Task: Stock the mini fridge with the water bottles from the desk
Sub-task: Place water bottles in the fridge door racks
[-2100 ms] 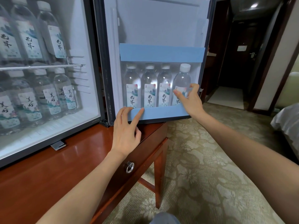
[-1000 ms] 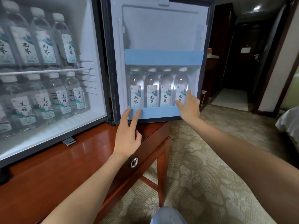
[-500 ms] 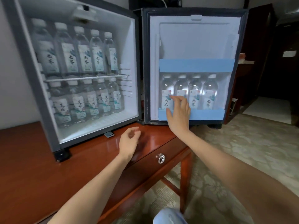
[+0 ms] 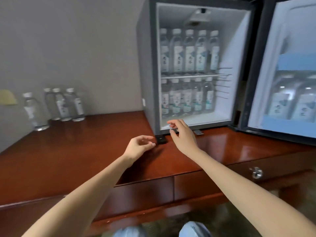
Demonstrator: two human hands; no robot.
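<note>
Several clear water bottles [image 4: 61, 104] with white caps stand on the brown desk [image 4: 68, 156] at the far left, by the wall. The mini fridge [image 4: 147, 69] stands open on the desk, both shelves filled with rows of bottles [image 4: 189, 52]. Its door [image 4: 290, 65] swings out to the right and holds more bottles behind a blue rail. My left hand [image 4: 138, 147] hovers over the desk just left of the fridge's front corner, fingers loosely curled and holding nothing. My right hand [image 4: 183, 134] is in front of the fridge's lower edge, fingers apart and holding nothing.
A grey wall [image 4: 77, 48] rises behind the desk. The desk front has drawers, one with a metal ring pull [image 4: 256, 172]. A pale object [image 4: 7, 99] shows at the left edge. My knees [image 4: 195, 230] and patterned carpet are below.
My view has swung left from the door to the desk. Both hands have left the door shelf and now hover empty in front of the fridge. The desk bottles have come into view.
</note>
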